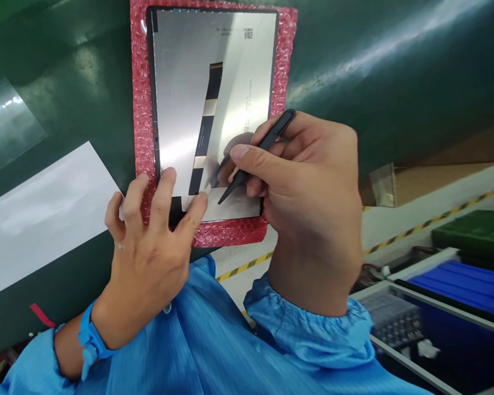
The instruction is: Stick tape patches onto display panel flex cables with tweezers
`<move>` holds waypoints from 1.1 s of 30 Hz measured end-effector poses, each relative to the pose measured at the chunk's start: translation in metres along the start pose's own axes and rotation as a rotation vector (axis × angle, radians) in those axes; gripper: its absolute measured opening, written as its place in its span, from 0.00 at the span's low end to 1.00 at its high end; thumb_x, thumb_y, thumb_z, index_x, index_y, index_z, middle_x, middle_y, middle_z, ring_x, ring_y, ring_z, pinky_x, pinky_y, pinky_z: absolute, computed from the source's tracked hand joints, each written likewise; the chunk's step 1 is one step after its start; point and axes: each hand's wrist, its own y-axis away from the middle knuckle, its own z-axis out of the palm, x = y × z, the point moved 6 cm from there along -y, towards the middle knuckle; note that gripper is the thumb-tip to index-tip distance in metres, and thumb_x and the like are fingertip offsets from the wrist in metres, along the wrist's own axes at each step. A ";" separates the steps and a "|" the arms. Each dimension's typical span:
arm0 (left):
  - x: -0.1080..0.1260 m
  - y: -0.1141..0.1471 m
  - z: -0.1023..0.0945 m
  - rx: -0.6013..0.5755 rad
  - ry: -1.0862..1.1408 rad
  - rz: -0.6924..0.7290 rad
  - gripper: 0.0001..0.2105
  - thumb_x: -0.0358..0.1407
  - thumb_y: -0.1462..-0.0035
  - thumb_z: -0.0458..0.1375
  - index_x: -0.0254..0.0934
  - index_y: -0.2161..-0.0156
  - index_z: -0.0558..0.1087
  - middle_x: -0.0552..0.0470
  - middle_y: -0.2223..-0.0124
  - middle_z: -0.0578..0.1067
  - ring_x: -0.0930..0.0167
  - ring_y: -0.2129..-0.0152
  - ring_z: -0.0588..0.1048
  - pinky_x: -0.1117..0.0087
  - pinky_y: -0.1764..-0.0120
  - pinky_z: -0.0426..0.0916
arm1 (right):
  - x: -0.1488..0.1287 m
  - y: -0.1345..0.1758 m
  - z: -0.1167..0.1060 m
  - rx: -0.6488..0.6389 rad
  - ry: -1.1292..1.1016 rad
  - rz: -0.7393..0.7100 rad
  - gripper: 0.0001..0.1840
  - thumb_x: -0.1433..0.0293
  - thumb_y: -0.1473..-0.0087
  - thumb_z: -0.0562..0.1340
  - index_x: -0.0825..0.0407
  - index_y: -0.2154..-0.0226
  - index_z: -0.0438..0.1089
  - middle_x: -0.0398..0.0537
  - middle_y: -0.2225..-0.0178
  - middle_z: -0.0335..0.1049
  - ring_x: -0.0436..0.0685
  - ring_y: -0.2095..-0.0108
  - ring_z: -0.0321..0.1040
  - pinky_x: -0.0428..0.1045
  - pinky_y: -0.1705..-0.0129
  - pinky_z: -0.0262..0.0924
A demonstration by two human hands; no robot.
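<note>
A display panel (179,99) with a shiny silver back and a thin dark frame lies on a red bubble-wrap sheet (286,66). Lengthwise on its back is a black flex cable (205,134) with pale bands. My left hand (148,247) is open, fingers spread over the panel's lower-left edge and the red wrap; its thumb is by the cable's lower end. My right hand (313,170) grips black tweezers (263,148) like a pen, the tip pointing at the panel's lower part, right of the thumb. Whether the tip touches the surface I cannot tell.
On the green work surface (86,109), a white sheet (45,219) and a clear plastic film (10,120) lie to the left. A cardboard box (436,178) is at the right. Lower right stands a metal-framed rack holding a blue bin (461,285).
</note>
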 end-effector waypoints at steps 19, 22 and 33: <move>0.012 0.007 0.000 -0.085 -0.134 -0.009 0.35 0.55 0.36 0.64 0.44 0.30 0.65 0.35 0.25 0.58 0.42 0.29 0.56 0.31 0.32 0.44 | 0.003 0.001 -0.005 0.139 -0.020 -0.085 0.12 0.75 0.49 0.72 0.49 0.74 0.69 0.39 0.80 0.71 0.48 0.86 0.61 0.42 0.86 0.54; 0.006 0.010 -0.006 -0.112 -0.142 -0.081 0.33 0.51 0.35 0.65 0.48 0.29 0.64 0.36 0.24 0.55 0.41 0.28 0.55 0.28 0.33 0.46 | 0.005 0.002 -0.007 0.175 -0.022 -0.072 0.11 0.74 0.50 0.72 0.50 0.74 0.69 0.41 0.79 0.72 0.48 0.86 0.62 0.42 0.86 0.55; 0.017 0.006 0.001 -0.186 -0.204 0.011 0.42 0.54 0.40 0.68 0.42 0.27 0.62 0.39 0.23 0.55 0.43 0.27 0.54 0.31 0.32 0.55 | 0.011 -0.001 -0.007 0.210 -0.099 -0.089 0.12 0.69 0.55 0.73 0.50 0.73 0.69 0.41 0.80 0.71 0.47 0.86 0.61 0.41 0.86 0.56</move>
